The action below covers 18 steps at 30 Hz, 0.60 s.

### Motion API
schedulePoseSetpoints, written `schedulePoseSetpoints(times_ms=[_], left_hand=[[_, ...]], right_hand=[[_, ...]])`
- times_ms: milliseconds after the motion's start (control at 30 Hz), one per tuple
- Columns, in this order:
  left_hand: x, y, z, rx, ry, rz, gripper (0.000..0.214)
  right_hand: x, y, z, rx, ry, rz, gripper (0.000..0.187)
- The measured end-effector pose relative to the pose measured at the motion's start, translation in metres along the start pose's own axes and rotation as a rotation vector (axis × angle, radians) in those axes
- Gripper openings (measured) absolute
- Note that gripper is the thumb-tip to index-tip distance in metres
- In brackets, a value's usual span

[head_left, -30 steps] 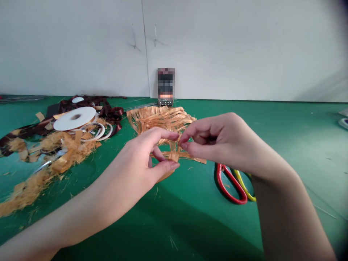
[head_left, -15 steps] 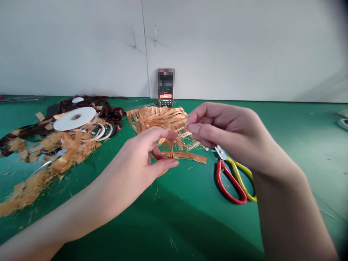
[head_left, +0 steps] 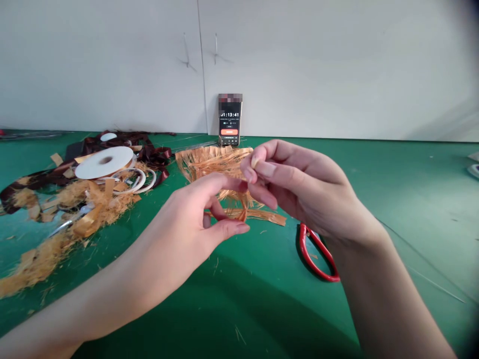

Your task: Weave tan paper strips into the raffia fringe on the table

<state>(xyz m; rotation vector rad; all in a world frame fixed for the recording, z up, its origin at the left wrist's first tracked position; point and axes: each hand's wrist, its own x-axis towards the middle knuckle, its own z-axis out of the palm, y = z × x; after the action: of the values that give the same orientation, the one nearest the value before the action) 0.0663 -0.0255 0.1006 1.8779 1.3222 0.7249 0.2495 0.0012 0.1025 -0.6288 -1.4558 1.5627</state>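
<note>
My left hand [head_left: 198, 219] is raised over the green table [head_left: 262, 299], thumb and fingers pinched on a small orange frayed ribbon piece [head_left: 242, 215]. My right hand [head_left: 295, 184] hovers just right of it, fingertips pinched together on a thin strand of that piece at about the level of my left index fingertip. Behind both hands lies a pile of orange frayed ribbon strips [head_left: 215, 162], and one flat strip [head_left: 267, 216] lies under my right hand.
Red-handled scissors [head_left: 318, 254] lie under my right wrist. At the left are a white ribbon spool [head_left: 105, 162], dark brown ribbon [head_left: 149, 154] and orange scraps [head_left: 48, 244]. A phone [head_left: 229, 119] leans against the white wall at the back.
My right hand first pulled up and to the right away from the piece, then came back left close to my left fingertips. The left hand has stayed in place.
</note>
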Motion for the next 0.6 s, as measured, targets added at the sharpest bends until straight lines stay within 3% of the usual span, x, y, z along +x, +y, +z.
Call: schedulePoseSetpoints(times_ms=[233,400,600], left_hand=[[-0.001,0.001,0.002,0.071,0.002,0.035,0.027],[-0.003,-0.001,0.004,0.085,-0.073,0.023,0.015],[-0.008,0.0,0.006,0.132,-0.187,0.052,0.024]], right_hand=[[-0.002,-0.005,0.003,-0.135,-0.022,0.117,0.011],[-0.007,-0.012,0.002,-0.253,-0.089,0.18,0.011],[-0.013,-0.022,-0.006,-0.326,-0.157,0.293,0.009]])
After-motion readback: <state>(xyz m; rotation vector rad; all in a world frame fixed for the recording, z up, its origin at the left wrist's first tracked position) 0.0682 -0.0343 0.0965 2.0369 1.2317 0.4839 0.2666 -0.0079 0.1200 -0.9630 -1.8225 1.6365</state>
